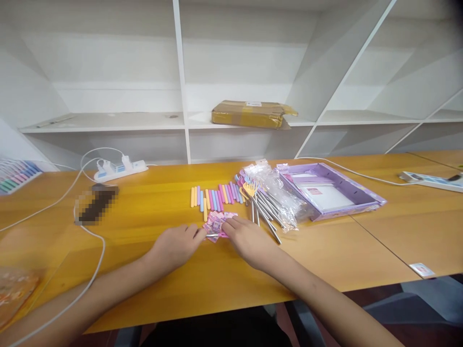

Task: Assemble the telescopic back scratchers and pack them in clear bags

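My left hand [180,245] is closed, its fingertips pinching the end of a short silvery rod. My right hand [251,242] is closed around the pink other end, mostly hidden under its fingers; it looks like a back scratcher [212,235]. Both hands are low over a loose pile of pink printed cards [216,220]. Just behind lie pastel handle tubes [213,198] in pink, yellow, blue and purple, roughly in rows. Beside my right hand is a heap of back scratchers [265,205] with metal rods and coloured claw heads.
Clear plastic wrapping [285,193] lies against the heap, touching a purple open box [356,185]. A power strip [121,170] with a white cable [103,250] is on the left, near a blurred dark object [97,205]. A taped carton [249,114] rests on the shelf.
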Motion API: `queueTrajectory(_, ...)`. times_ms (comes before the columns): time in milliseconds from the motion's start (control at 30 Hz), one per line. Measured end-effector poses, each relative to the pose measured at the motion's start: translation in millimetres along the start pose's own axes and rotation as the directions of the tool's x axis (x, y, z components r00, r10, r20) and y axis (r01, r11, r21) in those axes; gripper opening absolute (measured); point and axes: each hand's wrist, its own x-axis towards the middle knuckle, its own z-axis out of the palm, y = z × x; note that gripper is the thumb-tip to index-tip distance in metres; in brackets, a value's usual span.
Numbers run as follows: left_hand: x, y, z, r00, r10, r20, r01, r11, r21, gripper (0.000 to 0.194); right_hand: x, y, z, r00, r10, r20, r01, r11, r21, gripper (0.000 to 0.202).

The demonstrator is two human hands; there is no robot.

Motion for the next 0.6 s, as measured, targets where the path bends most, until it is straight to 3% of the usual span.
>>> queueTrajectory(133, 1, -11, -3.1, 0.996, -0.009, 0.084, 0.007, 1.0, 0.014, 0.024, -5, 17, 15, 0.989, -0.018, -0.147, 0.009, 0.998, -0.063, 0.017)
queueTrajectory(233, -9, -35, -9.4, 0.984, -0.091, 0.151, 0.088, 0.996, 0.022, 0.021, -23, 55, 17, 0.964, 0.014, -0.267, -0.048, 0.992, -0.12, 0.023)
queueTrajectory(333, -38, -76, -16.4, 0.969, -0.176, 0.175, 0.174, 0.984, 0.024, 0.019, -64, 121, 12, 0.918, 0.015, -0.397, -0.103, 0.974, -0.201, 0.029)
queueTrajectory(467, -92, -121, -10.5, 0.971, -0.23, 0.063, 0.233, 0.972, -0.037, 0.027, -141, 205, 8, 0.894, 0.055, -0.445, -0.238, 0.9, -0.366, 0.036)
queueTrajectory(533, -113, -128, 0.0, 0.978, -0.206, 0.022, 0.207, 0.973, -0.098, 0.031, -170, 224, 10, 0.885, 0.05, -0.463, -0.261, 0.876, -0.406, 0.035)
queueTrajectory(600, -125, -126, 11.6, 0.983, -0.184, 0.002, 0.182, 0.972, -0.147, 0.033, -184, 226, 14, 0.888, 0.096, -0.449, -0.296, 0.867, -0.4, 0.038)
